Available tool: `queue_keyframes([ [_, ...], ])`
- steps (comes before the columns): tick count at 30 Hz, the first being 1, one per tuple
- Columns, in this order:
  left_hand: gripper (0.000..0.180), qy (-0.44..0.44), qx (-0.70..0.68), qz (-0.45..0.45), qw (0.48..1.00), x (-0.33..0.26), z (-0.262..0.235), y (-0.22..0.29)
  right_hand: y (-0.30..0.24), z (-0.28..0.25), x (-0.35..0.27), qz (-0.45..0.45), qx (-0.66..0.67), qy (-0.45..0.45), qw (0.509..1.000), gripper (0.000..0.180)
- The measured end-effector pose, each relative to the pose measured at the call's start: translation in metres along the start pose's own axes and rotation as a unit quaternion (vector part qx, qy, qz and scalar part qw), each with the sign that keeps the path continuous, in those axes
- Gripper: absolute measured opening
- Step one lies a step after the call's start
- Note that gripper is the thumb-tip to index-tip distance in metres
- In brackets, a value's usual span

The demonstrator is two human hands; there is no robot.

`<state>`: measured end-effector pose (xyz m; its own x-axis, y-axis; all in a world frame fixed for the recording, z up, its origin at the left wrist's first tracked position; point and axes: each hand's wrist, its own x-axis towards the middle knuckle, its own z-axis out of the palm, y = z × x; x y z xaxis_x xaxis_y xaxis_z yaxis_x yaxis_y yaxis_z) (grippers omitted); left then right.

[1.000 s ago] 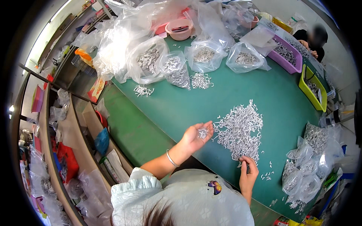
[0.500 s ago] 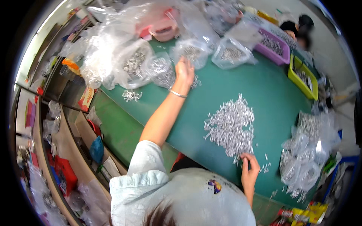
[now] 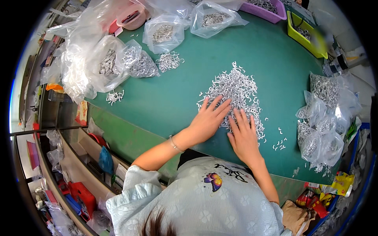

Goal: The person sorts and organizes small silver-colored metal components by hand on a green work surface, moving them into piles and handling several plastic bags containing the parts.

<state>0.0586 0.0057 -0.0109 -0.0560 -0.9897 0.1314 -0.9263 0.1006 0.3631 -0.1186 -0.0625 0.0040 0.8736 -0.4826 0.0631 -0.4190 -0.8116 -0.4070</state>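
A wide heap of small curved silvery metal pieces [image 3: 235, 88] lies on the green tabletop [image 3: 165, 108]. My left hand [image 3: 208, 121] rests palm down on the heap's near left edge, its fingers spread over the pieces. Beside it, my right hand [image 3: 245, 139] lies on the near side of the heap with fingers stretched out and apart. Neither hand grips anything that I can see. Some pieces under the fingers and palms are hidden. To the right of my right hand, a few stray pieces [image 3: 280, 146] are scattered on the table.
At the far left are transparent bags of metal pieces [image 3: 141, 65], with small piles [image 3: 169, 61] nearby. A pink basket [image 3: 132, 19], a purple basket [image 3: 264, 13] and a yellow-green basket [image 3: 307, 37] stand along the back. More filled bags [image 3: 323, 126] crowd the right edge.
My left hand has come back from the bags at the far left to the heap. My right hand has moved from the near edge onto the heap and opened. The view has shifted.
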Motion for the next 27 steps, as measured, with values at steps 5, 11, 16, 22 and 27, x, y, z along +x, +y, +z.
queue_keyframes([
  [5,0.045,-0.008,-0.036,-0.038,0.999,-0.027,-0.008,0.002,0.017,-0.015,-0.025,-0.053,0.109,-0.006,0.993,0.035],
  [11,0.036,0.087,-0.119,-0.029,0.989,0.002,0.004,0.031,0.023,-0.011,0.01,0.108,0.123,0.224,0.961,0.028],
  [16,0.029,0.095,-0.061,-0.034,0.993,-0.004,0.01,0.02,0.026,-0.003,0.023,0.067,-0.005,0.168,0.983,0.023],
  [22,0.023,0.11,-0.156,-0.071,0.979,-0.015,-0.012,0.02,0.039,-0.01,0.004,0.035,0.043,0.233,0.971,0.013],
  [27,0.021,-0.112,-0.558,0.108,0.815,-0.019,-0.086,0.044,0.035,-0.02,-0.004,0.111,0.107,0.239,0.959,0.012],
])
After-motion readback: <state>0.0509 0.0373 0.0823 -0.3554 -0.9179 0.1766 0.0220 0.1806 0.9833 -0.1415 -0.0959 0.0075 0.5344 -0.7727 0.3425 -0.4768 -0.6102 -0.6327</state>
